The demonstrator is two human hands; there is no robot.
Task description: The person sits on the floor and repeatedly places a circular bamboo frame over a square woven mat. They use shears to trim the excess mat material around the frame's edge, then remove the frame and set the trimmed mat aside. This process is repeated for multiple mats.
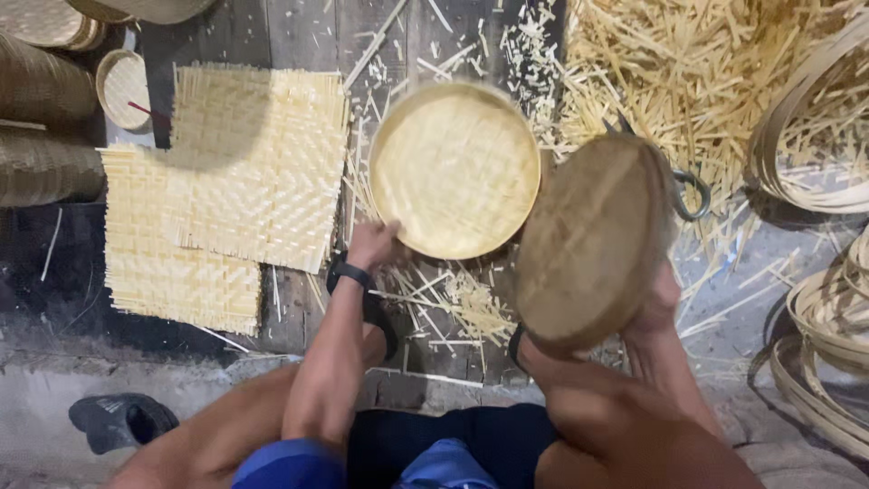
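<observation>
My left hand (pixel 373 244) grips the near rim of a round woven bamboo tray (pixel 454 167), which lies face up on the dark floor in front of me. My right hand (pixel 659 303) holds up a round wooden block (pixel 593 243), tilted on edge, just to the right of the tray and nearly touching its rim. Most of that hand is hidden behind the block. A dark band sits on my left wrist.
Two square woven bamboo mats (pixel 231 172) lie overlapped at the left. Cut bamboo slivers (pixel 688 72) pile at the upper right, with scissors (pixel 690 190) partly under the block. Coiled bamboo strips (pixel 828 326) sit at the right, baskets (pixel 122 86) at the top left, a sandal (pixel 122 421) below.
</observation>
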